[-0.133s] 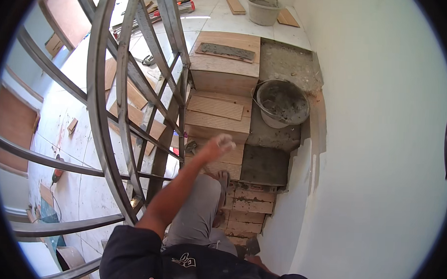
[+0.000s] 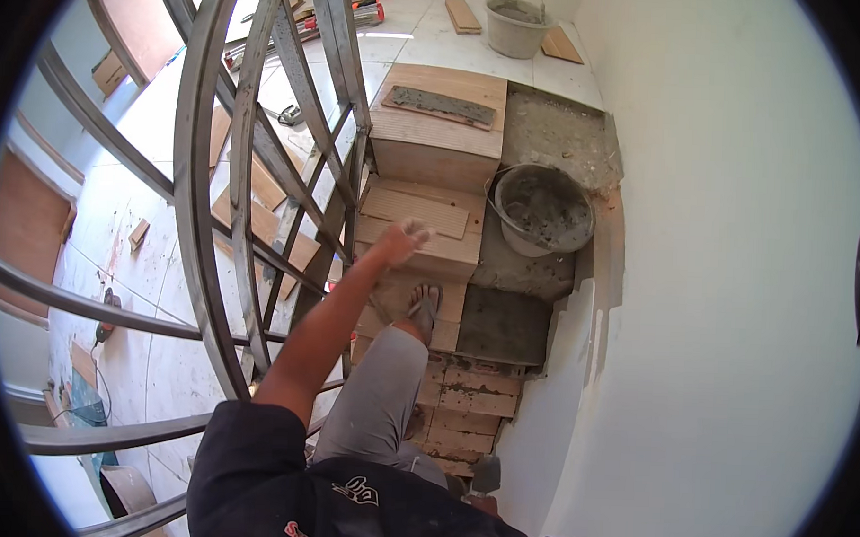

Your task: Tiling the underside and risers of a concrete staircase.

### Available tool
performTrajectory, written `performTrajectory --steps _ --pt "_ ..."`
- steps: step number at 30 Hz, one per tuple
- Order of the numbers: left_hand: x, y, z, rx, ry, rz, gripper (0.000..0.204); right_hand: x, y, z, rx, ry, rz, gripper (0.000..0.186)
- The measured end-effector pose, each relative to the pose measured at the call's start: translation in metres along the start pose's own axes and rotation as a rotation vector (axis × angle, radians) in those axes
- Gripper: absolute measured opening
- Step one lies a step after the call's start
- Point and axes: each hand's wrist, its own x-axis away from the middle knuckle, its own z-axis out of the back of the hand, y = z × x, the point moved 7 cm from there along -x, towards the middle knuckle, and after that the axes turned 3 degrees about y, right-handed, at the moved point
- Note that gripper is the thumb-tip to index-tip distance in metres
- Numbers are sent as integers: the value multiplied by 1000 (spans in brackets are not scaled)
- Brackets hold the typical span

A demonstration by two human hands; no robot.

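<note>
My left hand (image 2: 404, 239), its fingertips dusty, reaches forward over the middle stair beside a loose grooved board (image 2: 427, 216), fingers loosely bent and holding nothing. My foot (image 2: 424, 304) in a sandal rests on the step below. My right hand (image 2: 483, 505), low at the frame's bottom, is closed on what looks like a trowel (image 2: 486, 472), mostly hidden by my shirt. A mortar-coated board (image 2: 440, 105) lies on the upper wooden step. A bucket of dark mortar (image 2: 535, 234) stands on the bare cement half of the stairs.
A curved metal railing (image 2: 191, 194) lines the left; beyond it a white tiled floor (image 2: 143, 211) holds planks and a power drill (image 2: 108, 319). Another bucket (image 2: 514, 39) stands on the top landing. A white wall (image 2: 723, 298) borders the right. Rough brick steps (image 2: 458, 421) descend below me.
My left hand has moved up and leftward toward the loose board. My foot now shows on the wooden step, and the view has shifted slightly.
</note>
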Motion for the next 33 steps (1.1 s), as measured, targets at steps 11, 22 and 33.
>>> performTrajectory --steps 11,22,33 --pt "-253 61 120 -381 459 -201 77 -281 -388 392 -1007 633 385 25" --pt "-401 71 187 -803 569 -96 67 -548 -632 632 -683 871 492 41" --pt "-343 40 172 -313 497 -118 40 -484 -536 609 -1148 798 409 18"
